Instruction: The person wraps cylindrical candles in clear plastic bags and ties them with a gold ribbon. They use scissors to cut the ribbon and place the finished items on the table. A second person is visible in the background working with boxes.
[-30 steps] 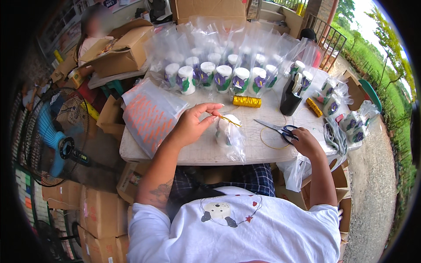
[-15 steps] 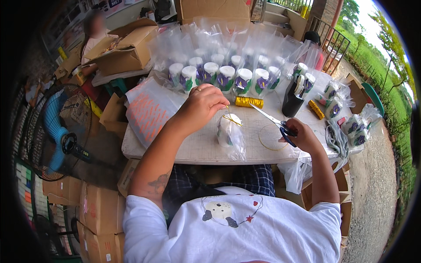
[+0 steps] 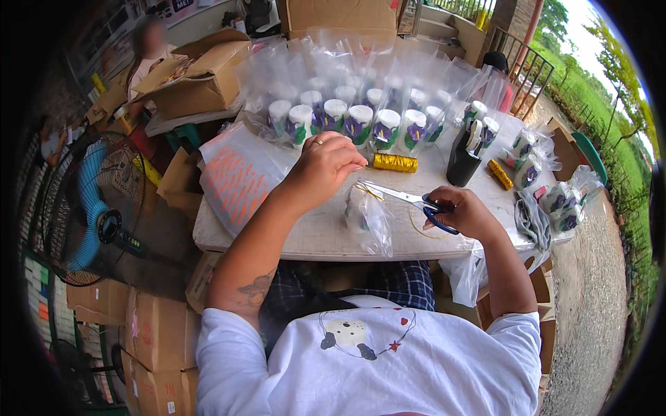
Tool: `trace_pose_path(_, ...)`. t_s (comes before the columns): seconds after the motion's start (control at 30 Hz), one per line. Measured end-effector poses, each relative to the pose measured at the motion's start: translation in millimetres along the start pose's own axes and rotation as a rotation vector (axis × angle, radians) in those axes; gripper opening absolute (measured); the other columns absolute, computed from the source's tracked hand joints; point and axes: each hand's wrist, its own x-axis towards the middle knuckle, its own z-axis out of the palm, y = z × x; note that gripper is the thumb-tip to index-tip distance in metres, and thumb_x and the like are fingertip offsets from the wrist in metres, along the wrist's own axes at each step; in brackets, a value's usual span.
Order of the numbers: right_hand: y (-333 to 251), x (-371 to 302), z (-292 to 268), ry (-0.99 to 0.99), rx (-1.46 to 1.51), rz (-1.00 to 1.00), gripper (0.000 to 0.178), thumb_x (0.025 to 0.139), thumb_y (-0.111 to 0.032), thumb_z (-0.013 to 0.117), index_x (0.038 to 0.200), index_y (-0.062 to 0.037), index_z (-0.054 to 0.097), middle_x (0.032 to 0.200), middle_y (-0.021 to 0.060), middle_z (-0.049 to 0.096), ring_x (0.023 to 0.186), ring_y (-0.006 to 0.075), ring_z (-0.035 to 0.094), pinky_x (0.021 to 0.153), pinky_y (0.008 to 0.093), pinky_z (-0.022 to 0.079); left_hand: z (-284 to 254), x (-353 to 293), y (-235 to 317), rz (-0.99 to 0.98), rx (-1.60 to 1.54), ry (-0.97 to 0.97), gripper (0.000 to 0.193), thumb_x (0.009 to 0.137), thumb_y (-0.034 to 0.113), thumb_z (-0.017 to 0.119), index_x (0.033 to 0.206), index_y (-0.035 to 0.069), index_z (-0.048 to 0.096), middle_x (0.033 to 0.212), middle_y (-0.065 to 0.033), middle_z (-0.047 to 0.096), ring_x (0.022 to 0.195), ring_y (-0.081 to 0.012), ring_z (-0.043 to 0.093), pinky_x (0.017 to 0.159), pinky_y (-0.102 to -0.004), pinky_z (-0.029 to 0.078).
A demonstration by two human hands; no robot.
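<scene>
My left hand (image 3: 325, 166) is closed in a pinch on the end of a thin gold cord (image 3: 371, 191). That cord is tied round the gathered neck of a clear plastic bag, which wraps a white candle-like cylinder (image 3: 356, 216) on the table just below the hand. My right hand (image 3: 463, 211) grips scissors (image 3: 408, 197) with dark blue handles. Their blades reach left to the gold cord, right by the knot; whether they touch it I cannot tell. Behind my left hand lies a spool of gold cord (image 3: 395, 163).
Several bagged white cylinders with purple flowers (image 3: 358, 123) stand across the back of the table (image 3: 305, 239). A black holder (image 3: 463, 165), a second gold spool (image 3: 500, 174) and a grey cloth (image 3: 533, 222) lie to the right. A fan (image 3: 90, 208) stands left; a person sits beyond an open carton (image 3: 198, 80).
The scissors have moved left and slightly down, from beyond the wrapped cylinder to the gold cord at its tie. My left hand keeps its pinch and has barely shifted.
</scene>
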Motion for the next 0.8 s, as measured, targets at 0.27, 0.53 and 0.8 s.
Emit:
trace_pose_path(0.27, 41, -21, -15, 0.255, -0.324, 0.127, 0.029, 0.077, -0.007, 0.065, 0.104, -0.0002, 0.058, 0.089, 0.0143, 0.064, 0.079, 0.0228, 0.062, 0.070, 0.0321, 0.048, 17, -51, -19, -0.548, -0.075, -0.048, 0.067, 0.071, 0.003, 0.064, 0.130, 0.005, 0.031, 0.127, -0.0205, 0.036, 0.119, -0.0369, 0.039, 0.100, -0.0417, 0.033)
trace_pose_path(0.53, 68, -30, 5, 0.289, -0.439, 0.227, 0.024, 0.079, -0.016, 0.062, 0.099, -0.0030, 0.062, 0.100, 0.0161, 0.061, 0.097, 0.0322, 0.056, 0.083, 0.0383, 0.045, 59, -82, 17, -0.434, -0.303, -0.160, 0.097, 0.062, 0.011, 0.076, 0.137, 0.011, 0.016, 0.138, -0.0205, 0.019, 0.130, -0.0383, 0.021, 0.105, -0.0429, 0.027)
trace_pose_path(0.8, 30, -12, 20, 0.279, -0.224, -0.008, 0.035, 0.078, -0.019, 0.067, 0.108, -0.0022, 0.059, 0.106, 0.0170, 0.060, 0.097, 0.0322, 0.057, 0.084, 0.0373, 0.045, 61, -51, 43, -0.317, -0.186, -0.026, 0.079, 0.061, 0.013, 0.077, 0.129, 0.009, 0.037, 0.136, -0.0185, 0.027, 0.127, -0.0370, 0.027, 0.102, -0.0440, 0.028)
